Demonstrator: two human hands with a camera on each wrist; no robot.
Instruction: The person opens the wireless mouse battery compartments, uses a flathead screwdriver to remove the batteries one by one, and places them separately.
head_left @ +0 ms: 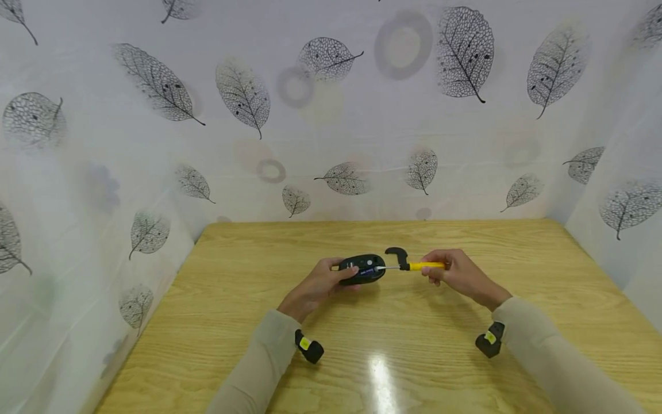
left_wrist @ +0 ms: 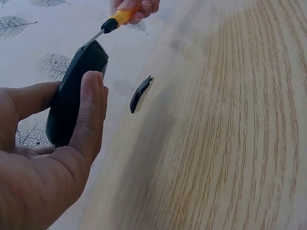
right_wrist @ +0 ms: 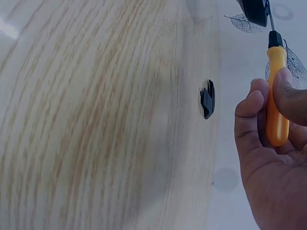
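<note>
My left hand point(head_left: 318, 286) holds a black computer mouse point(head_left: 371, 277), thumb across its upturned underside. In that underside an uncovered compartment shows a dark blue battery. My right hand point(head_left: 462, 277) grips a screwdriver by its yellow handle point(right_wrist: 277, 105), thumb on one side and fingers curled on the other. The screwdriver's thin metal shaft point(head_left: 391, 267) reaches left, its tip at the end of the mouse's compartment. In the left wrist view the mouse point(left_wrist: 72, 108) stands edge-on between thumb and fingers. Beyond the tool lies a curved black cover point(head_left: 399, 253), apart from both hands.
A wooden table point(head_left: 233, 328) spreads under both hands, its far edge close behind the black cover. Pale curtains point(head_left: 351, 132) printed with dark leaves hang at the back and sides. Each wrist carries a small black camera point(head_left: 310, 348).
</note>
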